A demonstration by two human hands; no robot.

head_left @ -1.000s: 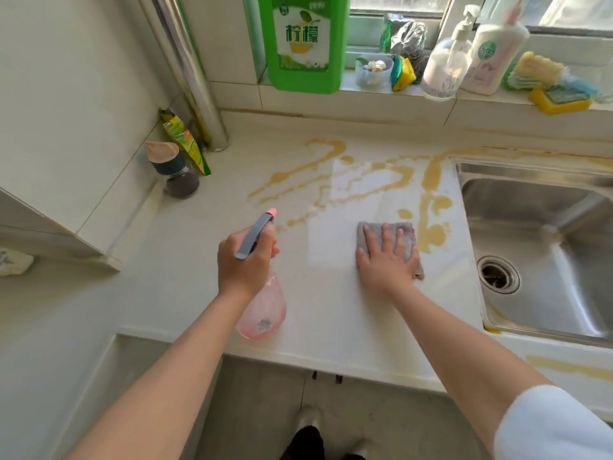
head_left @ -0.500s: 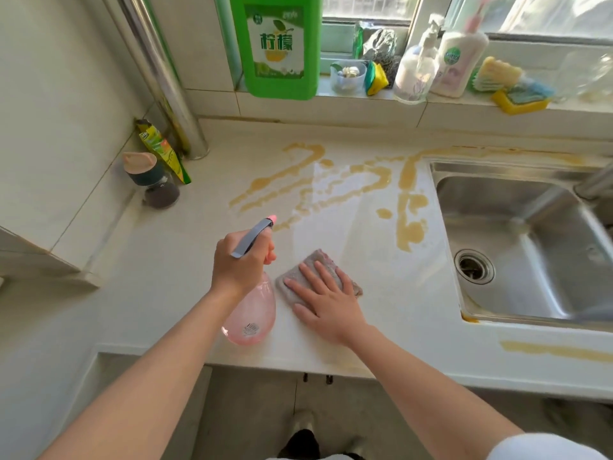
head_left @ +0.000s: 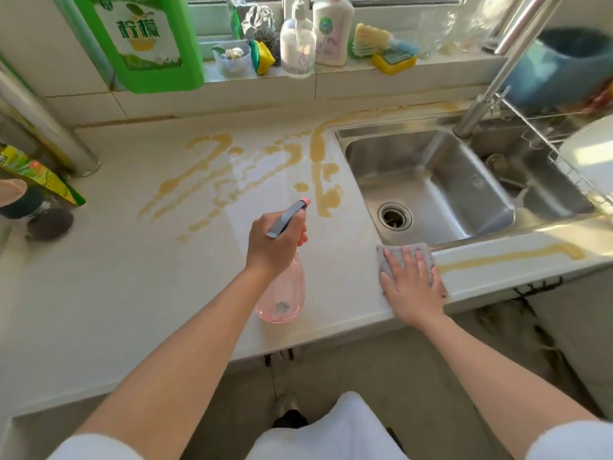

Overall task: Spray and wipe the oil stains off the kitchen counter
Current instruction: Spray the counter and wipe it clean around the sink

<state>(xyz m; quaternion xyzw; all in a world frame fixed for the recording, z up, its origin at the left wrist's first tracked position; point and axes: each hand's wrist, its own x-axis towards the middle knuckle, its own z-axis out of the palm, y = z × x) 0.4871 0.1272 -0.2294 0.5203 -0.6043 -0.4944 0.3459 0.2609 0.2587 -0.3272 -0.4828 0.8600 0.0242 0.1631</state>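
Note:
Yellow-brown oil stains (head_left: pixel 252 167) streak the white counter (head_left: pixel 116 287) left of the sink. Another oil streak (head_left: pixel 510 255) runs along the narrow front strip below the sink. My left hand (head_left: pixel 273 245) grips the grey trigger head of a pink spray bottle (head_left: pixel 283 293), which stands upright on the counter with its nozzle toward the stains. My right hand (head_left: pixel 411 287) lies flat, fingers spread, pressing a grey cloth (head_left: pixel 391 257) onto the counter at the sink's front left corner, just left of the front streak.
A steel sink (head_left: pixel 431 187) with a tall faucet (head_left: pixel 497 64) fills the right. The windowsill holds a green detergent jug (head_left: pixel 146 38), soap bottles (head_left: pixel 315 31) and sponges (head_left: pixel 391 51). A metal pipe (head_left: pixel 39 127) and small containers stand at the left wall.
My right hand has slid the cloth rightward along the counter's front, from beside the spray bottle to the sink's front corner. The camera view has turned right. My left hand keeps holding the bottle.

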